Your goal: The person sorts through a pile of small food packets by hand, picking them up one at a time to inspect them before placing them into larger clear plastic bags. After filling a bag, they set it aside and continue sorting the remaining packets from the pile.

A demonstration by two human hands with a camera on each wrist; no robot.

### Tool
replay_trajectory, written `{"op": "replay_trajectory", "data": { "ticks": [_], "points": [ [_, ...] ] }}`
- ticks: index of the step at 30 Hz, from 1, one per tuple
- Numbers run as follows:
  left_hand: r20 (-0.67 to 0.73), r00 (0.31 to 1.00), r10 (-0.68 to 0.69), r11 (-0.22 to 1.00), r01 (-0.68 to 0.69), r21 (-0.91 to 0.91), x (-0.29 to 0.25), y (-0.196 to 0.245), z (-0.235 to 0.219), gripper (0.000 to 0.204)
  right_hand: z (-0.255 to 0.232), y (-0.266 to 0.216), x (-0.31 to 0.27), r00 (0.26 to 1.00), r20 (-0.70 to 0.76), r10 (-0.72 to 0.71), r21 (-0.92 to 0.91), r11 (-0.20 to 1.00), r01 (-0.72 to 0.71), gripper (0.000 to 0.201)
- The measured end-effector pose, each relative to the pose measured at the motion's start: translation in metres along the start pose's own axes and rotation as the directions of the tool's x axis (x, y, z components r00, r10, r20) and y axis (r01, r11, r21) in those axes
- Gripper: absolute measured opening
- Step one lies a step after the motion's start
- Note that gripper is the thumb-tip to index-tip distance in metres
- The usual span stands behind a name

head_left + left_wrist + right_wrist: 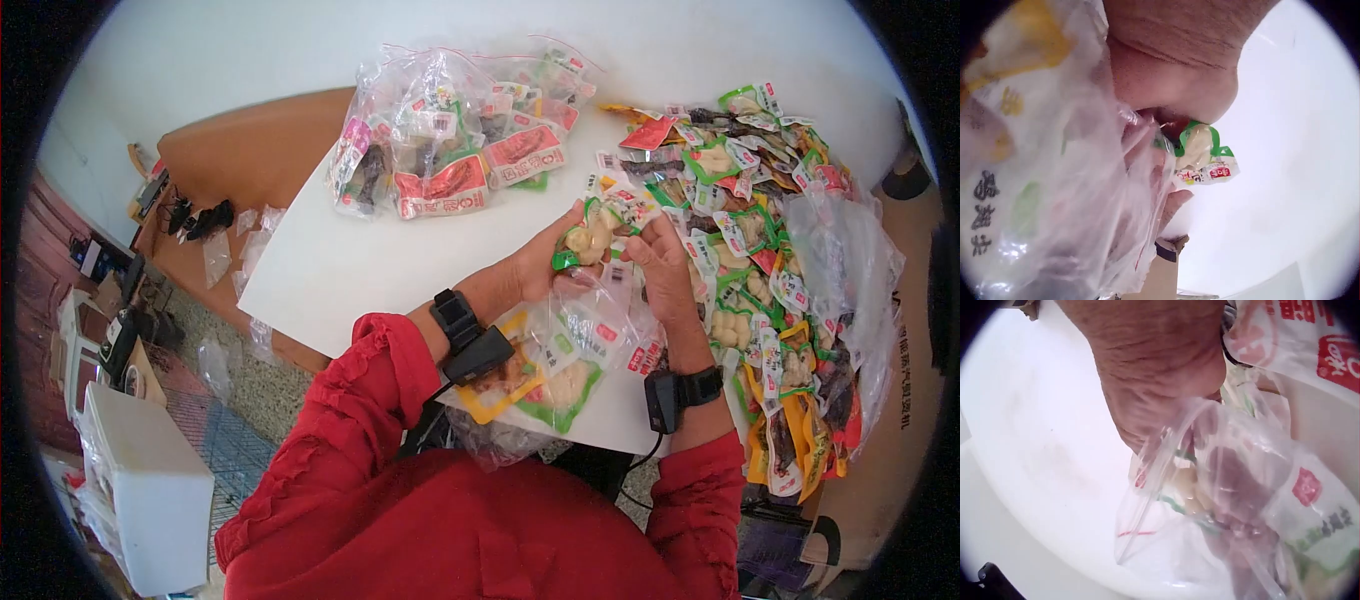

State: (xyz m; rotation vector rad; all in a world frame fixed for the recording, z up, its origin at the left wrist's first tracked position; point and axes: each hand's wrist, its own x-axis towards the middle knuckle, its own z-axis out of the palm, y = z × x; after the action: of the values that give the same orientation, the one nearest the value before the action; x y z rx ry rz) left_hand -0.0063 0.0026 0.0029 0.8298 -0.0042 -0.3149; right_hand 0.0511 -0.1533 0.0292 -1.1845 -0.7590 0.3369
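Both hands meet mid-frame: the left hand [545, 262] grips a small green-edged snack packet [590, 240], while the right hand [660, 262] fingers probably pinch the clear plastic zip bag [560, 360] open beneath it.

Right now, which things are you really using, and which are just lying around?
In use:
left hand and right hand, both on the green snack packet
clear zip bag below them

Lying about:
filled bags
loose packet pile
white box

The head camera looks down from above at the white table [340, 270]; each wrist camera looks up very close, and all three see the clear bag [560, 345]
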Motion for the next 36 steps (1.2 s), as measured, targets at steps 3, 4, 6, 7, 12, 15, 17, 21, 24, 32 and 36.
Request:
{"op": "replay_trajectory", "data": {
  "ticks": [3,4,6,7,12,15,17,21,24,32,36],
  "points": [
    [-0.030,0.996,-0.086,0.995,0.084,-0.047,-0.007,0.003,0.008,0.064,-0.015,0.011,0.002,0.997,-0.051,0.051,-0.143,0.988,-0.057,0.024],
    [0.003,0.990,-0.143,0.988,0.143,-0.050,-0.010,0.005,0.009,0.063,-0.017,0.012,0.001,0.997,-0.052,0.050,-0.142,0.988,-0.057,0.024],
    [0.151,0.979,-0.133,0.990,0.139,-0.029,-0.011,0.005,0.004,0.060,-0.018,0.012,0.001,0.975,-0.201,0.091,-0.046,0.994,-0.102,0.020],
    [0.296,0.947,-0.121,0.991,0.130,-0.010,-0.011,0.004,0.002,0.059,-0.019,0.012,0.002,0.975,-0.201,0.090,-0.047,0.994,-0.101,0.020],
    [0.027,0.999,0.023,0.950,-0.031,0.311,-0.005,-0.007,0.004,0.045,-0.017,0.015,0.003,0.952,-0.305,0.007,-0.128,0.991,-0.048,0.016],
    [-0.013,1.000,0.023,0.928,-0.017,0.372,-0.009,-0.003,0.008,0.036,-0.015,0.010,0.002,0.952,-0.304,0.018,-0.135,0.989,-0.061,0.015],
    [-0.026,1.000,-0.001,0.940,0.010,0.342,-0.011,0.001,0.012,0.032,-0.017,0.009,0.002,0.944,-0.326,0.048,-0.098,0.992,-0.085,0.017],
    [-0.047,0.998,-0.035,0.941,0.048,0.336,-0.011,0.001,0.010,0.026,-0.018,0.009,0.001,0.922,-0.375,0.094,-0.010,0.994,-0.105,0.024],
    [-0.030,0.999,-0.046,0.939,0.053,0.341,-0.010,0.001,0.009,0.025,-0.015,0.005,0.002,0.912,-0.393,0.118,0.036,0.993,-0.113,0.026],
    [-0.021,0.997,-0.069,0.936,0.072,0.344,-0.009,0.001,0.005,0.028,-0.022,0.010,0.002,0.929,-0.346,0.129,0.064,0.991,-0.114,0.025],
    [-0.015,0.998,-0.060,0.932,0.062,0.357,-0.010,0.002,0.007,0.031,-0.021,0.009,0.001,0.926,-0.354,0.133,0.050,0.991,-0.123,0.025]
  ]
}}
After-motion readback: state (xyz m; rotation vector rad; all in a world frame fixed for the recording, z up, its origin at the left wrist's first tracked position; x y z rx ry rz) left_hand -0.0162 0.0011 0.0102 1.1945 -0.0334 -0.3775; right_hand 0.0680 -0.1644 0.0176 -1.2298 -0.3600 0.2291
